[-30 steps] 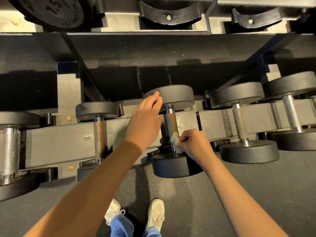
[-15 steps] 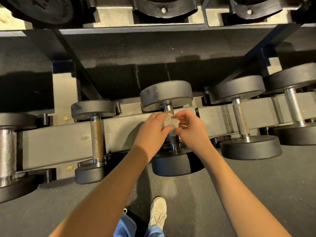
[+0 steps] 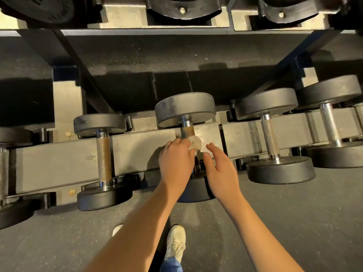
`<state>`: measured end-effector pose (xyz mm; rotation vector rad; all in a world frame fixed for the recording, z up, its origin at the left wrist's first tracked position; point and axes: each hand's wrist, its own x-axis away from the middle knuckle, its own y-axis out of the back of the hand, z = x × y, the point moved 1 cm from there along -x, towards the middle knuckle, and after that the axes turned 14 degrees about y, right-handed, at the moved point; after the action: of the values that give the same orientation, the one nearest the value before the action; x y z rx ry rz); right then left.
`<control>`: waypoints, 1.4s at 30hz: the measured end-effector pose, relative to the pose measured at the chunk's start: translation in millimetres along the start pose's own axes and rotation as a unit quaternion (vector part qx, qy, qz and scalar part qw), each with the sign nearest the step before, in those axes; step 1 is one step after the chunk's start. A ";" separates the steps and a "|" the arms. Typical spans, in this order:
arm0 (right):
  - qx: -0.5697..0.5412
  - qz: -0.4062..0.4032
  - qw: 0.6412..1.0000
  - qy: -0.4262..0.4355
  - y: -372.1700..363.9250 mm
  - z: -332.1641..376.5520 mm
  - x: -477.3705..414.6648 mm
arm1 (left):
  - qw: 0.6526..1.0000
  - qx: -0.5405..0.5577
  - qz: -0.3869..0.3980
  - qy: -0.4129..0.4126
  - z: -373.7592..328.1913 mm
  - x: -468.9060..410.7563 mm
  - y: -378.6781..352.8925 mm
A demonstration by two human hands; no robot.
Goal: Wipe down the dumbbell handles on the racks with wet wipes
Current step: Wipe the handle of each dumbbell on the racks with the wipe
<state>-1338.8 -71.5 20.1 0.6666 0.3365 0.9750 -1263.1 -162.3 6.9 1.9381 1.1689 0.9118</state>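
Observation:
A black dumbbell (image 3: 185, 108) lies across the lower rack rail (image 3: 59, 160), its rusty knurled handle (image 3: 188, 131) showing just above my hands. My left hand (image 3: 175, 163) holds a crumpled white wet wipe (image 3: 195, 143) against that handle, fingers curled over it. Just to the right, my right hand (image 3: 221, 169) hovers with fingers spread and relaxed, holding nothing. The lower part of the handle and most of the near weight head are hidden behind my hands.
Another dumbbell (image 3: 103, 158) with a rusty handle sits to the left, and two with shinier handles (image 3: 269, 138) (image 3: 330, 124) to the right. An upper rack shelf with cradles (image 3: 183, 11) runs overhead. My shoe (image 3: 175, 244) stands on the speckled rubber floor (image 3: 294, 222).
The wipe passed from my right hand to my left. My left hand came off the far weight head down to the handle; my right hand let go and opened.

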 end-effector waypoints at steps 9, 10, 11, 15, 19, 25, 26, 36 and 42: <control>0.013 -0.010 1.000 -0.007 1.3 -3.3 -2.5 | 0.983 0.145 -0.004 0.108 -0.3 -29.4 10.4; 0.011 -0.013 1.000 -0.008 1.3 -3.0 -1.9 | 0.980 0.160 0.017 0.115 0.4 -28.7 8.6; 0.010 -0.016 1.000 -0.010 1.0 -3.7 -1.7 | 0.977 0.172 0.037 0.119 1.4 -26.9 7.2; 0.005 -0.016 1.000 -0.007 1.7 -3.2 -1.1 | 0.981 0.146 0.076 0.103 5.4 -20.1 6.2; 0.004 -0.010 1.000 -0.009 2.3 -4.6 -1.0 | 0.992 0.088 0.031 0.084 -3.3 -26.0 7.1; 0.011 -0.008 1.000 -0.016 -0.1 -9.8 -0.2 | 0.990 0.089 0.025 0.109 0.1 -20.4 -0.6; 0.010 -0.008 1.000 -0.014 0.4 -9.4 0.0 | 0.989 0.084 0.045 0.117 3.3 -16.3 -3.1; 0.006 -0.013 1.000 -0.023 0.9 -8.1 -0.7 | 0.964 0.219 0.040 0.148 -3.5 -36.1 8.0; 0.000 -0.022 1.000 -0.013 1.8 -6.4 0.4 | 0.969 0.175 0.084 0.156 6.1 -15.6 -5.4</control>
<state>-1343.2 -68.2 16.4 0.6688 0.3263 0.9232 -1265.7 -175.8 -4.1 2.2599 1.4386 1.1996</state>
